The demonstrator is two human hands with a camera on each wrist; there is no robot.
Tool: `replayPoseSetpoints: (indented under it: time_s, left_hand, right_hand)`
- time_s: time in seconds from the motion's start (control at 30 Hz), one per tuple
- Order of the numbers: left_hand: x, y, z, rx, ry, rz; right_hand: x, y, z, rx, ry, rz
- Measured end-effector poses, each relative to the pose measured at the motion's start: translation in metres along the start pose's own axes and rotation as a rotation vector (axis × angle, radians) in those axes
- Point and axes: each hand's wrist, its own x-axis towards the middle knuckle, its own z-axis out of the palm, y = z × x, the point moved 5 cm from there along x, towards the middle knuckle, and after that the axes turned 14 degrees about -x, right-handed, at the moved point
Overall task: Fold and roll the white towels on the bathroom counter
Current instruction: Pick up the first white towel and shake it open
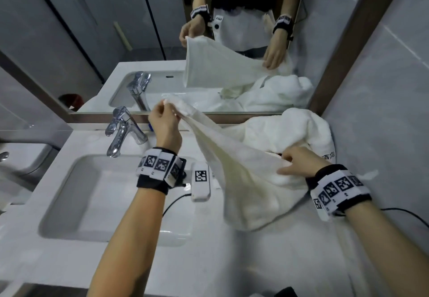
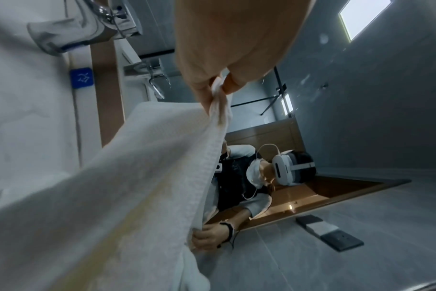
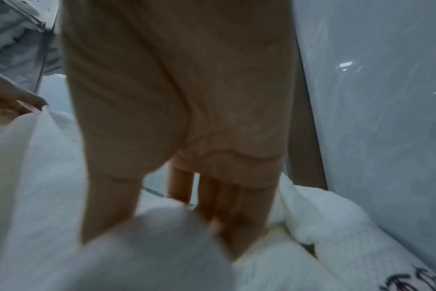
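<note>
— While my left hand (image 1: 166,126) was lifted above the back edge of the counter (image 1: 278,262), what did it have hold of?

— It pinched one corner of a white towel (image 1: 243,180), fingers curled tight around the bunched cloth. My left wrist view showed the corner squeezed between thumb and fingers (image 2: 202,86), with the towel (image 2: 137,187) running down and away from it.

— And your right hand (image 1: 299,161)?

— It was lower, near the counter on the right, gripping the same towel at its far edge. The fingers curled over the cloth and the thumb lay along it. From my right wrist, the fingers (image 3: 227,212) dipped into the folds of the towel (image 3: 149,246); how tightly they closed there, I could not tell, as that picture was blurred.

— Where was the towel itself?

— It stretched slantwise between my two hands, high at the left, low at the right, and its loose bottom sagged onto the counter just right of the sink (image 1: 104,199).

— Anything else there?

— A heap of more white towels (image 1: 290,129) lay behind my right hand, against the mirror (image 1: 209,41) and the side wall. The tap (image 1: 123,129) stood behind the sink, left of my raised hand.
</note>
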Motion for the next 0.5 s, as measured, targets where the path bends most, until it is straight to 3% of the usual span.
replayPoseSetpoints:
  time_s: [0.13,0.23,0.3,0.4,0.5]
  left_hand:
    - [0.006,0.012,0.013,0.017,-0.042,0.029]
    - [0.0,0.007,0.029,0.075,-0.157,-0.001]
    - [-0.008,0.0,0.037,0.108,-0.261,-0.055]
    - [-0.021,-0.008,0.049,0.104,-0.499,-0.142]
    - [-0.032,-0.009,0.058,0.097,-0.709,-0.202]
  right_hand:
    - [-0.018,-0.028,0.032,0.115,-0.28,-0.177]
    - [-0.034,-0.058,0.065,0.18,-0.564,-0.275]
    - [-0.039,-0.07,0.082,0.225,-0.671,-0.279]
    - [-0.029,-0.074,0.075,0.354,-0.568,-0.302]
    - [-0.006,-0.058,0.039,0.584,-0.167,-0.224]
